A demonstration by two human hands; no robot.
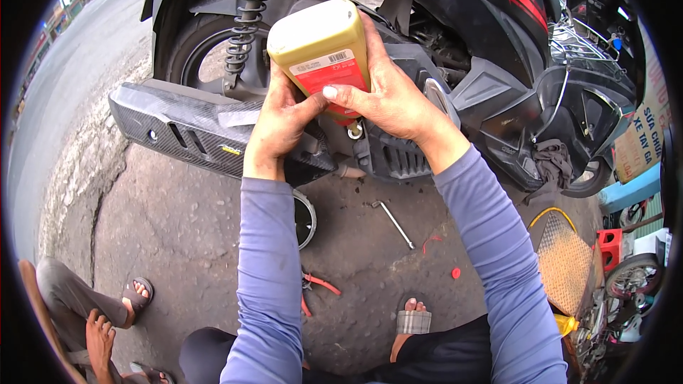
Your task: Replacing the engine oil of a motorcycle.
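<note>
A gold-yellow oil bottle (316,32) with a red label is tipped bottom-up over the side of a black scooter (491,110). My left hand (277,121) wraps its left side, and my right hand (398,99) grips the right side. Both thumbs press on the label side and nearly meet. Below them the bottle's neck points down at a pale round filler opening (355,131) on the engine; whether it sits inside cannot be made out. Left of my hands lies the carbon-patterned exhaust cover (185,124), under a coil spring (249,21).
On the ground are a round pan (314,222), partly behind my left forearm, a metal wrench (393,225), red-handled pliers (321,284) and a red cap (456,273). A dark rag (553,163) hangs at the right. Another person's hand (101,341) rests by their knee, lower left.
</note>
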